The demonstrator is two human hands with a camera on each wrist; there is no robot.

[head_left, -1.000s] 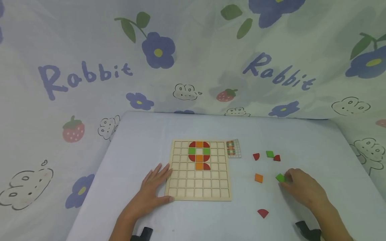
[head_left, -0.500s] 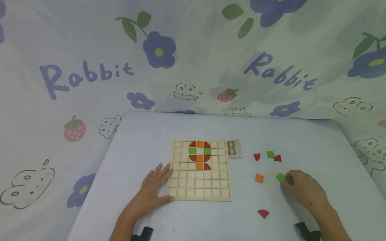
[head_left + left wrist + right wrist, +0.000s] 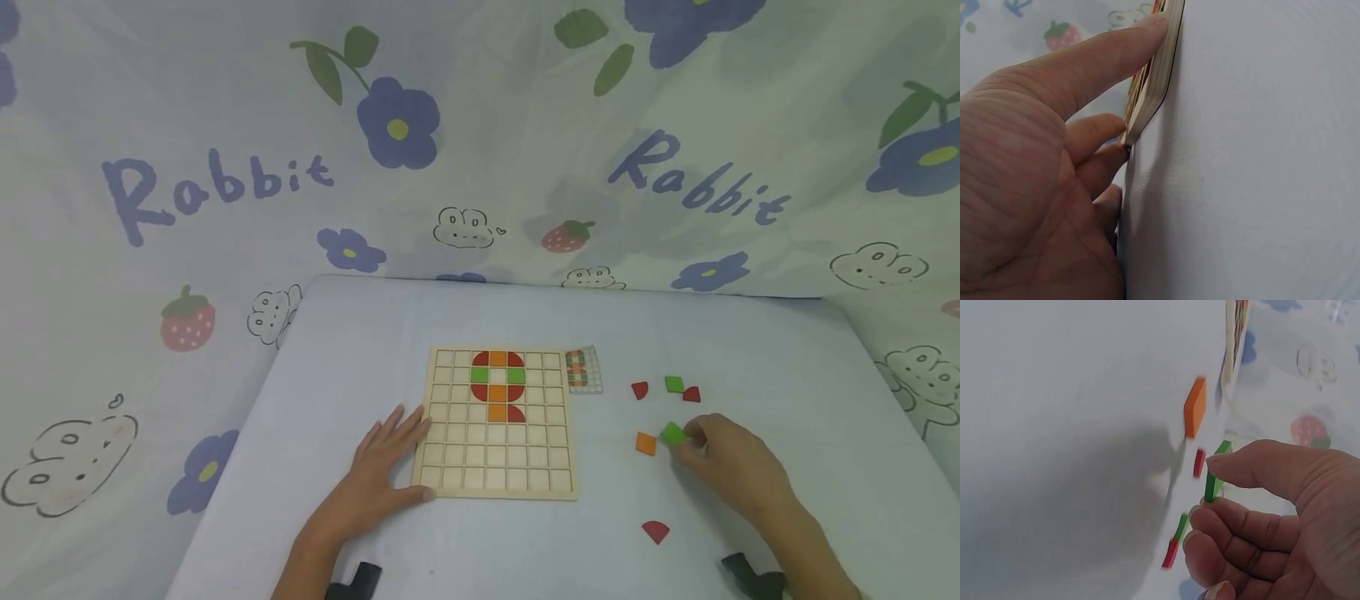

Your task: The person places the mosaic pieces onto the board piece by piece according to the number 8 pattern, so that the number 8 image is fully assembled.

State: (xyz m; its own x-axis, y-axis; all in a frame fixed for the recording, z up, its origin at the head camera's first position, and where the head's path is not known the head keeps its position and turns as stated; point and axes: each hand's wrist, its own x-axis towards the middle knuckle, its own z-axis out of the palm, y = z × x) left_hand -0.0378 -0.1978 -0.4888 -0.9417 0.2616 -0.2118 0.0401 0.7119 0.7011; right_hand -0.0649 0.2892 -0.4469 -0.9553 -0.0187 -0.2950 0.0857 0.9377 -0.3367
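Between thumb and fingertips my right hand (image 3: 735, 462) pinches a green square tile (image 3: 1217, 472), lifted slightly off the table beside an orange square tile (image 3: 646, 443). My left hand (image 3: 382, 471) lies with fingers spread along the left edge of a wooden grid board (image 3: 497, 479); in the left wrist view its thumb rests on the board's rim (image 3: 1163, 62). Red, orange and green tiles fill several cells in the board's upper middle, around one bare cell. A pattern card (image 3: 585, 370) with a similar coloured figure touches the board's upper right side.
Loose on the white table (image 3: 525, 550) lie another green square (image 3: 674, 384), a red quarter-round tile (image 3: 692, 394) beside it, a red one (image 3: 640, 390) to their left and a red one (image 3: 656, 532) nearer the front. A printed curtain (image 3: 495, 167) hangs behind.
My right hand has moved left with the green tile, bringing it close to the orange square. My left hand stays on the board.
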